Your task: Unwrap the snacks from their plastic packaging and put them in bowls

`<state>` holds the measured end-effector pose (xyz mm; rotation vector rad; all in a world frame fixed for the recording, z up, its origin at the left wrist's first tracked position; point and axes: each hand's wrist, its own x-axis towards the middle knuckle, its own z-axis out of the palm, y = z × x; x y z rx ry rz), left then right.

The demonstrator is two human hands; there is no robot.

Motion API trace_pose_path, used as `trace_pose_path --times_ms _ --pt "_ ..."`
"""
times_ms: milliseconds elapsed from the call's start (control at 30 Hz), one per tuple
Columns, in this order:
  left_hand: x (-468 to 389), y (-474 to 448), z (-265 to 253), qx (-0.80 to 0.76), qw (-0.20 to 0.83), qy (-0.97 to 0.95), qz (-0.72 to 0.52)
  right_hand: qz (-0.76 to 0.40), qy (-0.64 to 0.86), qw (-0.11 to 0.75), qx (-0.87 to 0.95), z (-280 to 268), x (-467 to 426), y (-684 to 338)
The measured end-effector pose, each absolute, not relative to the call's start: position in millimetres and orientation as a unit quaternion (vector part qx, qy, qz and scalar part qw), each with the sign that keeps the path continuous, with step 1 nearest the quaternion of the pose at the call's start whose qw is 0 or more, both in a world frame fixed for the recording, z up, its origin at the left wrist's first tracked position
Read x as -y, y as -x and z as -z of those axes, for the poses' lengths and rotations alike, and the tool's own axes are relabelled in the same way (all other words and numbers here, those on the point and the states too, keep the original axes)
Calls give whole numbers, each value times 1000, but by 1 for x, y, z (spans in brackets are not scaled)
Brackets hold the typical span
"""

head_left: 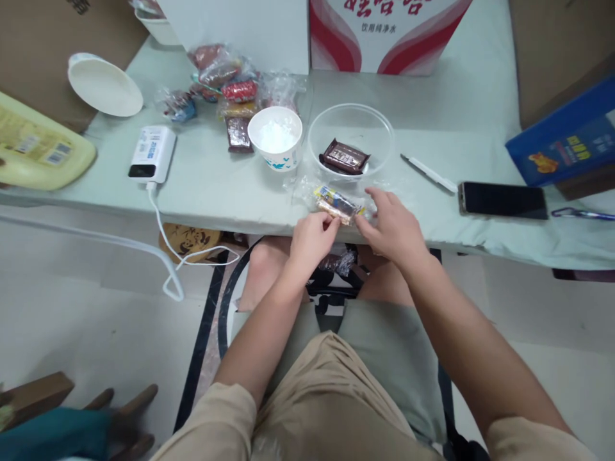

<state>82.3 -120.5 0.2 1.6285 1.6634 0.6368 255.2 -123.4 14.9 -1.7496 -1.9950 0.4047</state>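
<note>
A small wrapped snack [336, 202] in a clear, yellow and blue wrapper lies at the table's front edge. My left hand [313, 242] is closed, its thumb and finger pinching the snack's near edge. At the packet's right end is my right hand [394, 225], with thumb and forefinger spread apart; whether the thumb touches the wrapper I cannot tell. Just behind, a clear round plastic bowl [387, 121] holds dark brown wrapped bars [344, 157]. Left of the bowl stands a paper cup [278, 160] with whitish contents.
Assorted wrapped snacks [240, 91] are heaped behind the cup. A power bank [152, 153] with a white cable and a yellow bottle [43, 144] lie left. Rightward are a white craft knife [429, 174], a phone [502, 200] and a blue box [564, 144]. A red-and-white carton [384, 45] stands behind.
</note>
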Motion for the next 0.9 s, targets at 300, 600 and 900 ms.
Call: trace_pose_path --times_ms 300,600,900 --pt "130 -72 14 -616 542 -460 -339 -180 645 242 702 -20 132 -240" --pt "130 -72 19 -616 527 -478 -338 -157 644 252 705 -12 134 -238" --pt "132 -65 18 -611 520 -479 -355 -228 516 319 762 -12 139 -224"
